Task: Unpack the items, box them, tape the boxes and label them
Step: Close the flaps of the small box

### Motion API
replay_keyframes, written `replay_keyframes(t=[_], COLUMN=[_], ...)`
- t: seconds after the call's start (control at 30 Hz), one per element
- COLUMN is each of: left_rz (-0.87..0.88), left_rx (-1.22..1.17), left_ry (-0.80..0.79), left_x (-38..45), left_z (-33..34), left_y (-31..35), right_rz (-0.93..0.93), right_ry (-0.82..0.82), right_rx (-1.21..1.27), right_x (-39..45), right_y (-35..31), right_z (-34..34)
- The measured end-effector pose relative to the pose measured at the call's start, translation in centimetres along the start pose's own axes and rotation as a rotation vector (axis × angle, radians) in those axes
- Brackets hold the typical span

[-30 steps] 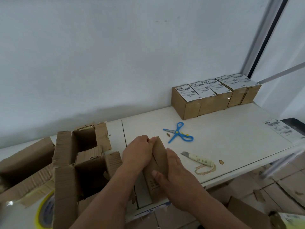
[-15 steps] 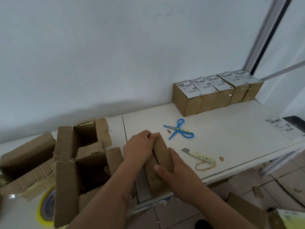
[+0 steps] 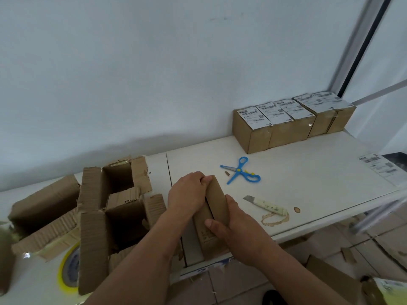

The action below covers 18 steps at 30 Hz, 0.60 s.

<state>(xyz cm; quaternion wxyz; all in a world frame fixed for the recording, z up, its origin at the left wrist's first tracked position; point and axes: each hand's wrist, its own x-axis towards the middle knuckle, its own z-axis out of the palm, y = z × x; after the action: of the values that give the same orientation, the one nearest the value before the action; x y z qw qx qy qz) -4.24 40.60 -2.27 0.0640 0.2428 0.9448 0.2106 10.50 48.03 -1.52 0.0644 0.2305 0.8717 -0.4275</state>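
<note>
A small brown cardboard box (image 3: 217, 201) stands near the front edge of the white table (image 3: 308, 183), its two top flaps folded together. My left hand (image 3: 187, 194) curls over the left flap at its far end. My right hand (image 3: 229, 219) wraps the right flap and side, thumb across the front. A row of several taped, labelled boxes (image 3: 286, 124) lines the wall at the back right. Loose shipping labels (image 3: 378, 168) lie at the table's right edge.
Blue scissors (image 3: 241, 171) and a utility knife (image 3: 266, 204) lie right of the box. Opened, torn cartons (image 3: 110, 205) crowd the left side, with a yellow tape roll (image 3: 66, 267) in front of them. Cardboard scraps (image 3: 343, 254) litter the floor.
Both hands have stayed on the small box, pressing its flaps closer together. The view has shifted slightly.
</note>
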Motion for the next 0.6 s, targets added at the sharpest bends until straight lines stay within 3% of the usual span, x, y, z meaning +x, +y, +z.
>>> replay_keyframes(t=[0.17,0.37,0.6], left_rz=[0.045,0.183,0.319], left_rx=[0.03,0.281,0.484], left_ry=[0.06,0.236,0.316], left_x=[-0.3,-2.5,-8.9], left_z=[-1.4,-4.6,-9.5], left_y=[0.1,-0.1,-3.7], right_rz=[-0.056,-0.179,-0.422], right_ry=[0.041,0.196,0.355], right_rx=[-0.118,-0.339,-0.489], right_x=[-0.4,-0.9,-2.6], right_y=[-0.5,-2.0,-4.5], right_z=[-0.6,-1.2,-0.3])
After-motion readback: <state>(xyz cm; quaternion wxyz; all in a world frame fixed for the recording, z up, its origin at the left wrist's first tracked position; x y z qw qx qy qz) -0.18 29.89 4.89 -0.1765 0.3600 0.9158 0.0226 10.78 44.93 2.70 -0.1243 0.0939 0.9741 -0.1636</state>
